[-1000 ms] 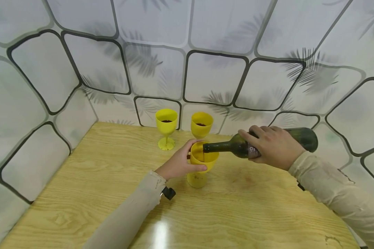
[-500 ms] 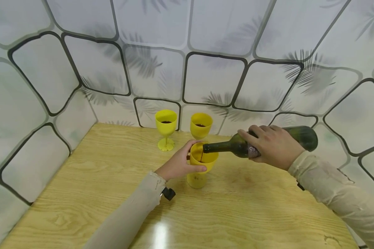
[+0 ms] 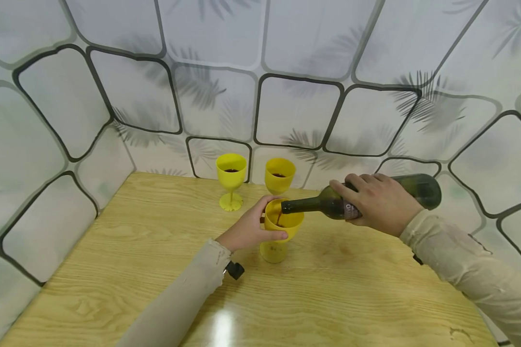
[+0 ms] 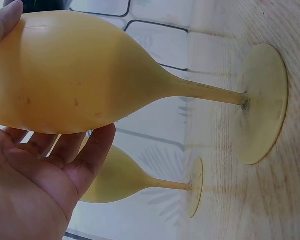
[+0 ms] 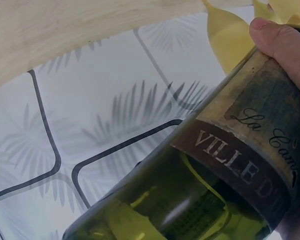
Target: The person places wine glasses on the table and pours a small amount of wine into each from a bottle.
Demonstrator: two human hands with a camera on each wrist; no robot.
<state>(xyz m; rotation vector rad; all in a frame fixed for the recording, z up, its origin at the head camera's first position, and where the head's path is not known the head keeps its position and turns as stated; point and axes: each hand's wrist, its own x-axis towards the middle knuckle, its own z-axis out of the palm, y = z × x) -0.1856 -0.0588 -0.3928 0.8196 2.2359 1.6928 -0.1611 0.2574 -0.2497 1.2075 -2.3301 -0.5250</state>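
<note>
My left hand (image 3: 248, 230) grips the bowl of a yellow goblet (image 3: 282, 226) that stands on the wooden table (image 3: 113, 270); the left wrist view shows the fingers (image 4: 65, 165) curled under the goblet bowl (image 4: 75, 75). My right hand (image 3: 375, 202) holds a dark green wine bottle (image 3: 317, 205) tipped almost level, its mouth over the goblet's rim. A thin dark red stream falls into the goblet. In the right wrist view the thumb (image 5: 285, 45) lies on the bottle's label (image 5: 245, 160).
Two more yellow goblets (image 3: 231, 174) (image 3: 280, 176) stand behind, near the back wall, each with dark liquid inside. Patterned panel walls (image 3: 299, 111) close in the table at the back and the left. A second goblet (image 4: 135, 180) shows in the left wrist view.
The bottle has tipped slightly more and dark red liquid has begun to run into the goblet. Both hands stay in place.
</note>
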